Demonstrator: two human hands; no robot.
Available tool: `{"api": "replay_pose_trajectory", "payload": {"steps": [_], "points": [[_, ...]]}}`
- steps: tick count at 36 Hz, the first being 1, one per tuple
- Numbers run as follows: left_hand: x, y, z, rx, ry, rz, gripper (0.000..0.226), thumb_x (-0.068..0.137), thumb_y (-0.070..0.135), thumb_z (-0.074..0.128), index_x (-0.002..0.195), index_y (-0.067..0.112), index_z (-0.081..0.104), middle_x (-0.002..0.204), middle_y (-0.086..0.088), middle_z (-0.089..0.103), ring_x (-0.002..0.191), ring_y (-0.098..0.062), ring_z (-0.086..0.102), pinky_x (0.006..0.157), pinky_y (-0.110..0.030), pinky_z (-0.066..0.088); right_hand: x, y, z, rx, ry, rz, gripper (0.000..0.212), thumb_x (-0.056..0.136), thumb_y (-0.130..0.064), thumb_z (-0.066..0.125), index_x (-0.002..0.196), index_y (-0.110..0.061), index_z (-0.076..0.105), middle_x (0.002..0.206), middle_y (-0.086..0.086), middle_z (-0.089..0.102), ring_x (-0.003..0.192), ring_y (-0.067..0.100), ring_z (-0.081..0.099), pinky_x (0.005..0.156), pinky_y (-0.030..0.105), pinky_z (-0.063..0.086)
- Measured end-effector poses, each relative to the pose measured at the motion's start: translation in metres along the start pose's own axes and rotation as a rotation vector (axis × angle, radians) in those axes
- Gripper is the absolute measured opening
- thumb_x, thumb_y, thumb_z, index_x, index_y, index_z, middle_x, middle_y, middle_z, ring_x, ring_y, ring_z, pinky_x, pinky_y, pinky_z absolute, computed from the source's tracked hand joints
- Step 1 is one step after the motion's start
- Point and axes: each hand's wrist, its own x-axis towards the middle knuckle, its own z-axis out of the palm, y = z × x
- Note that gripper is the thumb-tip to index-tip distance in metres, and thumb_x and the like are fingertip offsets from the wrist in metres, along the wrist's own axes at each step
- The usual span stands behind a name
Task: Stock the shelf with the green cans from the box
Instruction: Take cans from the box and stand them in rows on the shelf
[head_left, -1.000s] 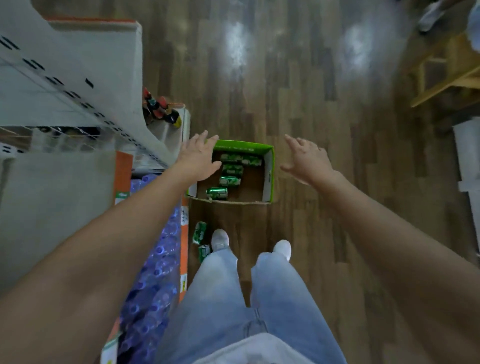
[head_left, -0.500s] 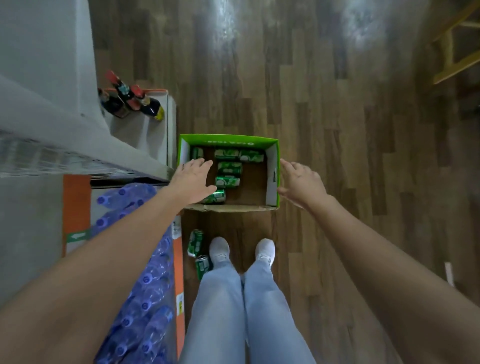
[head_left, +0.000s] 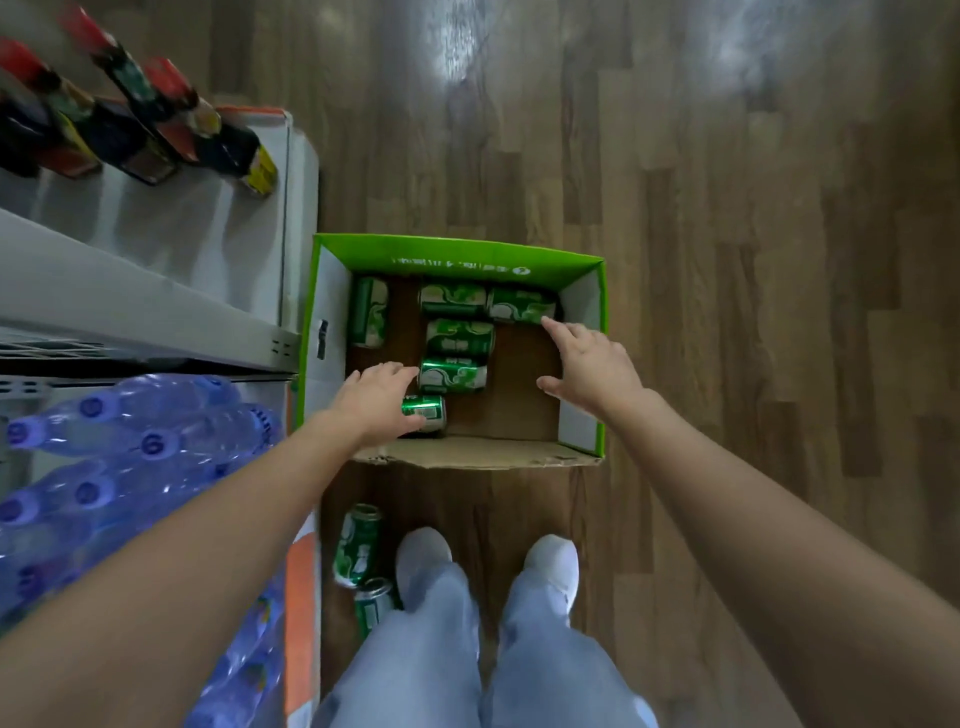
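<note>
A green cardboard box (head_left: 457, 255) stands open on the wooden floor in front of my feet. Several green cans lie on their sides inside it. My left hand (head_left: 375, 401) is low in the box's near left corner, fingers straight, lying over the nearest can (head_left: 430, 411) and reaching the can behind it (head_left: 453, 375). My right hand (head_left: 592, 370) is inside the box on the right, fingers spread, its fingertips at the back right can (head_left: 519, 306). Neither hand holds anything. The grey shelf (head_left: 156, 317) runs along the left.
Dark bottles with red caps (head_left: 156, 130) stand on a lower shelf board at the upper left. Packed blue water bottles (head_left: 130, 441) fill the space below the shelf. Two green cans (head_left: 358, 545) lie on the floor beside my left shoe (head_left: 422, 556).
I have bent lower, so the box looks larger. Both hands dropped from above the box's sides down into it, the left onto the near can, the right toward the back right can.
</note>
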Motion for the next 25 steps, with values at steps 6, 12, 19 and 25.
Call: {"api": "replay_pose_trajectory", "payload": {"steps": [6, 12, 19, 25], "points": [[0.059, -0.026, 0.053, -0.029, -0.017, -0.02, 0.076, 0.088, 0.044, 0.057, 0.148, 0.017, 0.017, 0.153, -0.006, 0.023, 0.139, -0.025, 0.025, 0.114, -0.042, 0.023, 0.052, -0.013, 0.075, 0.014, -0.067, -0.073, 0.078, 0.091, -0.04, 0.056, 0.151, -0.023, 0.008, 0.15, 0.008, 0.029, 0.134, 0.03, 0.034, 0.103, 0.044, 0.033], [0.111, -0.058, 0.097, -0.099, -0.086, -0.047, 0.086, 0.082, 0.051, 0.062, 0.148, 0.021, 0.016, 0.154, -0.006, 0.021, 0.139, -0.026, 0.024, 0.112, -0.042, 0.026, 0.104, -0.029, 0.136, 0.026, -0.071, -0.174, 0.078, 0.09, -0.037, 0.058, 0.151, -0.025, 0.01, 0.153, 0.007, 0.025, 0.139, 0.029, 0.026, 0.109, 0.044, 0.028], [0.142, -0.076, 0.124, -0.249, -0.118, 0.014, 0.087, 0.078, 0.043, 0.07, 0.147, 0.02, 0.021, 0.15, -0.003, 0.028, 0.135, -0.022, 0.03, 0.111, -0.037, 0.029, 0.149, -0.042, 0.172, 0.027, -0.032, -0.292, 0.077, 0.089, -0.034, 0.061, 0.15, -0.027, 0.015, 0.155, 0.004, 0.023, 0.141, 0.026, 0.022, 0.11, 0.043, 0.027], [0.16, -0.085, 0.137, -0.259, -0.124, 0.061, 0.091, 0.07, 0.048, 0.076, 0.143, 0.018, 0.03, 0.139, -0.004, 0.036, 0.128, -0.022, 0.036, 0.107, -0.037, 0.034, 0.164, -0.049, 0.181, 0.033, 0.034, -0.333, 0.078, 0.085, -0.035, 0.065, 0.149, -0.025, 0.02, 0.149, 0.002, 0.032, 0.132, 0.027, 0.03, 0.103, 0.04, 0.036]]}}
